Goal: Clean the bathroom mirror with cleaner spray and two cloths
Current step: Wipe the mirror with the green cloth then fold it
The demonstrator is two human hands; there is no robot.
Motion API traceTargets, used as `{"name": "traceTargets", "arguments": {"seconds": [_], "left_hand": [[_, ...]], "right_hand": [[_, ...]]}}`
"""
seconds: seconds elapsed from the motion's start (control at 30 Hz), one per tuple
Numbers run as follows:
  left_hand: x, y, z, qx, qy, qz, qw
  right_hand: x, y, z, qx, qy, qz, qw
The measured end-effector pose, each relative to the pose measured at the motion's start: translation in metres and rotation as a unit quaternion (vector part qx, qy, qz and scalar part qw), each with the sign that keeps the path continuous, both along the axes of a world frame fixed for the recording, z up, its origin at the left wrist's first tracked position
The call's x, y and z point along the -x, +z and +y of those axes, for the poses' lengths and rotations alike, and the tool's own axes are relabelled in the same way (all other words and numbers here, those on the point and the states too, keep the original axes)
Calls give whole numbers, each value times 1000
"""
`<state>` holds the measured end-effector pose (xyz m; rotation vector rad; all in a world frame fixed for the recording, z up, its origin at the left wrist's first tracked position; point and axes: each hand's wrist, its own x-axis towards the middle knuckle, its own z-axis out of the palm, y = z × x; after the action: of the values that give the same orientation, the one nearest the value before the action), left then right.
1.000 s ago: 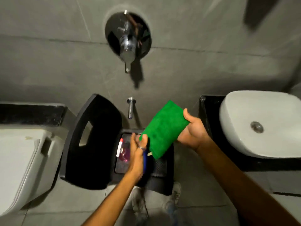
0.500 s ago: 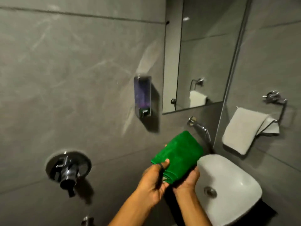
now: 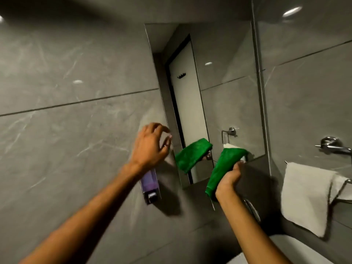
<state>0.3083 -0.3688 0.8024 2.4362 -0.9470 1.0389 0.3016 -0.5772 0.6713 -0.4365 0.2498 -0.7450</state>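
Note:
A tall narrow mirror [image 3: 224, 96] hangs on the grey tiled wall, in the corner. My right hand [image 3: 227, 182] grips a folded green cloth [image 3: 223, 166], whose upper end reaches the mirror's bottom right part. The cloth's green reflection [image 3: 192, 153] shows in the glass. My left hand [image 3: 151, 143] is raised at the mirror's left edge, fingers spread and curled, holding nothing. No spray bottle and no second cloth are in view.
A purple wall soap dispenser [image 3: 149, 184] sits under my left wrist. A white towel [image 3: 306, 197] hangs on a chrome ring [image 3: 342, 189] at the right, with a chrome fitting [image 3: 331, 144] above. The white basin's rim [image 3: 297, 250] and a tap [image 3: 252, 207] lie below.
My view has swung up from the floor caddy and the basin to the mirror. My left hand has let go of the green cloth and risen. My right hand has lifted the cloth to the glass.

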Motion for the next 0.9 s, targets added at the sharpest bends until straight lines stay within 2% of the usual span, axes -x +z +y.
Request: {"name": "traceTargets", "arguments": {"seconds": [0.07, 0.13, 0.17, 0.2, 0.23, 0.27, 0.3, 0.37, 0.43, 0.5, 0.63, 0.9], "left_hand": [[-37, 43, 7, -88, 52, -78, 992], [-65, 66, 19, -156, 103, -105, 977], [-78, 71, 24, -192, 123, -120, 966], [-87, 72, 30, -231, 141, -141, 952], [-95, 70, 35, -263, 152, -169, 938], [-101, 65, 39, -275, 159, -200, 927], [-106, 59, 41, -270, 163, -229, 921], [-117, 49, 34, -246, 171, -275, 914], [-123, 40, 28, -224, 176, -297, 911], [-126, 36, 27, -212, 180, -293, 915], [-126, 37, 24, -212, 177, -284, 918], [-120, 37, 24, -217, 177, -285, 917]], "right_hand": [[-36, 9, 3, 100, -27, -7, 995], [-60, 7, 22, 271, -68, 9, 960], [-75, -5, 31, 383, -111, 32, 917], [-88, -18, 41, 518, -158, 48, 840], [-104, -32, 47, 631, -227, 83, 737], [-111, -40, 54, 697, -266, 111, 656], [-116, -47, 60, 714, -284, 130, 626], [-124, -55, 62, 711, -308, 165, 611], [-123, -56, 61, 736, -326, 166, 569], [-125, -64, 57, 765, -337, 142, 530], [-136, -70, 19, 798, -359, 84, 477], [-149, -69, -85, 780, -364, 104, 499]]}}
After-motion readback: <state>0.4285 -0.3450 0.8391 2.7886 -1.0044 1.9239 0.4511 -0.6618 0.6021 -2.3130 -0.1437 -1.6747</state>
